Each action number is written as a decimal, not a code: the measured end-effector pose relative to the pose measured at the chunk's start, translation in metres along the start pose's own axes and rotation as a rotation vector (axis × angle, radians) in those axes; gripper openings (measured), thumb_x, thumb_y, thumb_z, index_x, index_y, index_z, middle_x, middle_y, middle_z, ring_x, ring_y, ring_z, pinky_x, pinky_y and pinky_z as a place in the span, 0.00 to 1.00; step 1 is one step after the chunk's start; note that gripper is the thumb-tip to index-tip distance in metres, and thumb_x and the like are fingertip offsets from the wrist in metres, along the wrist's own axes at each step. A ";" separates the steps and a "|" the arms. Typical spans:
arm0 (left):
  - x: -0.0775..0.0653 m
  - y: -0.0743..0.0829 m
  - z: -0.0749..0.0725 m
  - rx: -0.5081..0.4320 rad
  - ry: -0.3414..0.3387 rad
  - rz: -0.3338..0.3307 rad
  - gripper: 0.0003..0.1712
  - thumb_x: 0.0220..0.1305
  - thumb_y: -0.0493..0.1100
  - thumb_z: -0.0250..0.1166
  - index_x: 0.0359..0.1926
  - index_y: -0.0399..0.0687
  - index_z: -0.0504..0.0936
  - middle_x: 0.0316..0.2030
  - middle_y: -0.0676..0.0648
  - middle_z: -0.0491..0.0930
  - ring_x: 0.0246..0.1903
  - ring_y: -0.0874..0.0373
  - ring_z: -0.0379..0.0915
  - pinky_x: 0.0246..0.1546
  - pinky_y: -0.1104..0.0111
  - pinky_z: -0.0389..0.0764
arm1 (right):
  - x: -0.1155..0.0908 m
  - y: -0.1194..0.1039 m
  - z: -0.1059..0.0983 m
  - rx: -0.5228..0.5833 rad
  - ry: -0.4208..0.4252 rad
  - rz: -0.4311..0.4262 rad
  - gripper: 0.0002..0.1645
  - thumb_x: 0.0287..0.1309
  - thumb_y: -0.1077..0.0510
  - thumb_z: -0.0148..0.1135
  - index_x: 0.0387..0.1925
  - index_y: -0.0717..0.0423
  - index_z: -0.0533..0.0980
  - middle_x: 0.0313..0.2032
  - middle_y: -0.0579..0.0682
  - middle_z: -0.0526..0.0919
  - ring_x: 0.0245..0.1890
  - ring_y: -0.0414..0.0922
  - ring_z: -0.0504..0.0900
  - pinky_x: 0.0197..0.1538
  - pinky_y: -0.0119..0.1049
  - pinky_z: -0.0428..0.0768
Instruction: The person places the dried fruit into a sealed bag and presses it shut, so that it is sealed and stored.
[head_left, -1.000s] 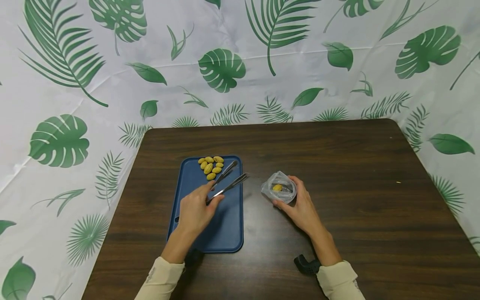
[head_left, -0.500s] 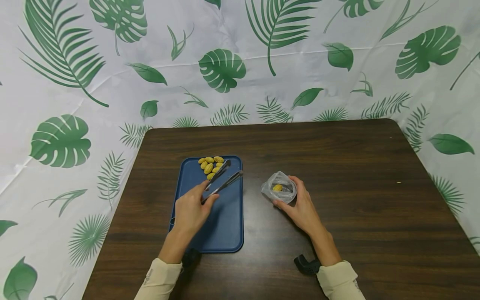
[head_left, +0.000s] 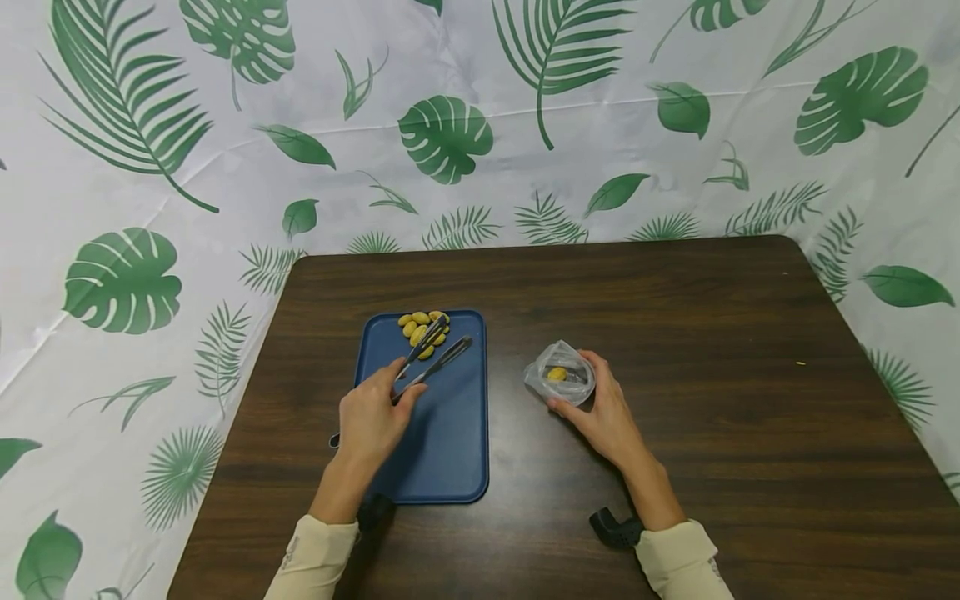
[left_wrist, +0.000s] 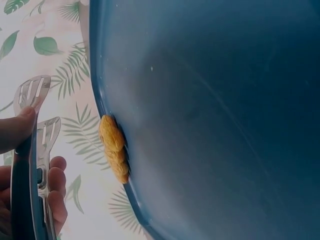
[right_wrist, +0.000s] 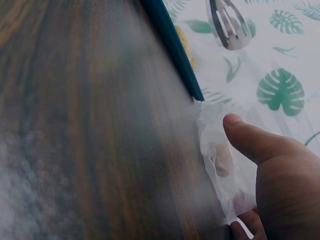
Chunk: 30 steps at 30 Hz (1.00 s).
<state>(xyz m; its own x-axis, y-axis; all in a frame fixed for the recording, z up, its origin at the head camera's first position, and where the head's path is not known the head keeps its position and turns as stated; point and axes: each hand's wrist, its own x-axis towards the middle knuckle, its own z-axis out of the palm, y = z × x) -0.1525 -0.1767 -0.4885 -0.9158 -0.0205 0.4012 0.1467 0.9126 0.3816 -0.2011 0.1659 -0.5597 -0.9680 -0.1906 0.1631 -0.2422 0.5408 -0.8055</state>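
Okay so navy tray (head_left: 450,442), yellow pieces (head_left: 417,335), silver tongs (head_left: 450,354), cloudy see-through bag (head_left: 540,377), dark brown woodgrain table (head_left: 712,358), cream sleeves (head_left: 321,546), white backdrop (head_left: 345,187) covered in green leaf print.

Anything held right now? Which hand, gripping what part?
Left hand: tongs, thumb and fingers on opposite arms, behind the slotted ends. Right hand: clear plastic bag, gripped round its right side, near the open mouth.
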 end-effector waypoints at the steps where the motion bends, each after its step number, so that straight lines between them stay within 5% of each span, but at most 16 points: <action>1: 0.000 -0.001 0.000 0.005 -0.002 -0.005 0.29 0.59 0.50 0.78 0.56 0.37 0.85 0.35 0.39 0.89 0.23 0.53 0.80 0.23 0.55 0.79 | 0.000 0.000 0.000 0.000 -0.001 0.000 0.55 0.55 0.48 0.79 0.75 0.55 0.57 0.66 0.63 0.74 0.65 0.64 0.73 0.65 0.66 0.69; 30: -0.001 -0.027 -0.008 0.066 -0.014 -0.073 0.26 0.59 0.47 0.78 0.53 0.35 0.86 0.43 0.33 0.89 0.32 0.37 0.87 0.29 0.45 0.82 | 0.000 0.001 0.000 -0.024 -0.006 0.024 0.55 0.55 0.45 0.79 0.76 0.52 0.57 0.68 0.63 0.73 0.64 0.65 0.73 0.64 0.67 0.69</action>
<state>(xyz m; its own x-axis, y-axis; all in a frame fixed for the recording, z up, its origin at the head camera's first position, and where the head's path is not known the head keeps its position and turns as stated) -0.1528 -0.2043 -0.4926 -0.9283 -0.0830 0.3624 0.0545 0.9339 0.3533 -0.2011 0.1663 -0.5605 -0.9731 -0.1824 0.1408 -0.2209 0.5650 -0.7950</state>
